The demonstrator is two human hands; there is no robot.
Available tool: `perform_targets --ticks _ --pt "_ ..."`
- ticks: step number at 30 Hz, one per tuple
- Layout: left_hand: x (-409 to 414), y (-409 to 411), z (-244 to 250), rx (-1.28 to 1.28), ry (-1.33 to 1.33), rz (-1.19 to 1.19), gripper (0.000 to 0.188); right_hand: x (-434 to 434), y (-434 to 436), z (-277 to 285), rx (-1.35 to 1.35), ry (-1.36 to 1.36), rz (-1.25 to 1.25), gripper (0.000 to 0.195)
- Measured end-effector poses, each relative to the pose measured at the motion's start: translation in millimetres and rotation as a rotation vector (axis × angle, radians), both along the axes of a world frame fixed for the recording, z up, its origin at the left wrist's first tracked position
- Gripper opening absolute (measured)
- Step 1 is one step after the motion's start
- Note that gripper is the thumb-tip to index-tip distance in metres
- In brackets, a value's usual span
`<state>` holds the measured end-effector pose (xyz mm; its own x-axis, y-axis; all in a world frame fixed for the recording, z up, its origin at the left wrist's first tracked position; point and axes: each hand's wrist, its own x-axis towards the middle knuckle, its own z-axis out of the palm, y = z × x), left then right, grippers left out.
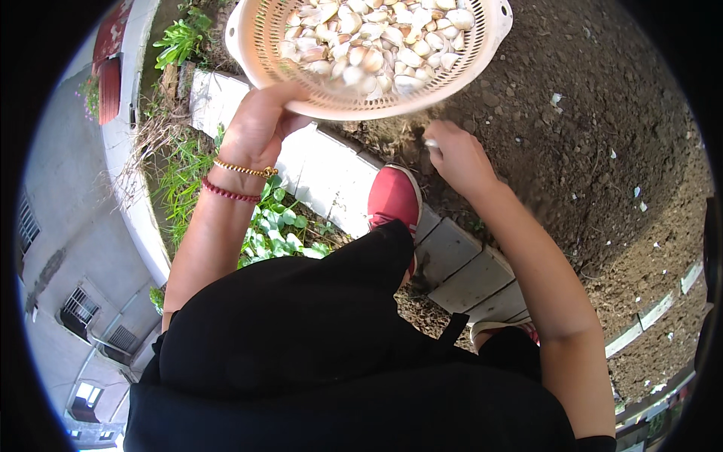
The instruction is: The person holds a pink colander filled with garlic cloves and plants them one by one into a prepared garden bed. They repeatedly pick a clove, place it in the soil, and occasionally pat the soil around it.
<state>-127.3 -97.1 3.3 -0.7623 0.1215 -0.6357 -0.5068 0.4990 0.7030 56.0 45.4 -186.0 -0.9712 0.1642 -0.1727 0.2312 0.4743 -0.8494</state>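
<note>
My left hand (262,121) grips the near left rim of a pale pink plastic colander (412,113) with slotted walls. Many loose garlic cloves (373,48), white to light brown, lie inside it. To the right of the colander and just below its rim, my right hand (457,152) is curled with the fingers closed. A small whitish piece, apparently a garlic clove (431,143), shows between thumb and fingers. Dark soil is beneath that hand. A gold bead bracelet (244,168) and a dark red bead bracelet (230,191) circle my left wrist.
Bare soil (565,147) dotted with white scraps spreads to the right. A pale row of edging tiles (333,164) runs diagonally underneath, with my red shoe (393,195) on it. Leafy green plants (277,226) grow on the left, before a low white wall (135,214).
</note>
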Motion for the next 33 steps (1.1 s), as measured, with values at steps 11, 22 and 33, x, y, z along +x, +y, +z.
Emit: perform_targets --ticks 11,22,33 --pt "-5.4 -7.7 -0.5 -0.02 0.001 -0.014 0.018 -5.7 -11.0 1.4 0.291 0.002 0.175 0.011" --pt "-6.5 -3.4 -0.2 0.006 -0.005 -0.021 0.018 -11.0 -19.6 -3.3 0.376 0.072 0.28 0.018" --pt "-7.9 -5.5 -3.6 -0.004 -0.022 -0.024 0.017 -3.6 5.1 2.7 0.074 0.088 0.047 0.014"
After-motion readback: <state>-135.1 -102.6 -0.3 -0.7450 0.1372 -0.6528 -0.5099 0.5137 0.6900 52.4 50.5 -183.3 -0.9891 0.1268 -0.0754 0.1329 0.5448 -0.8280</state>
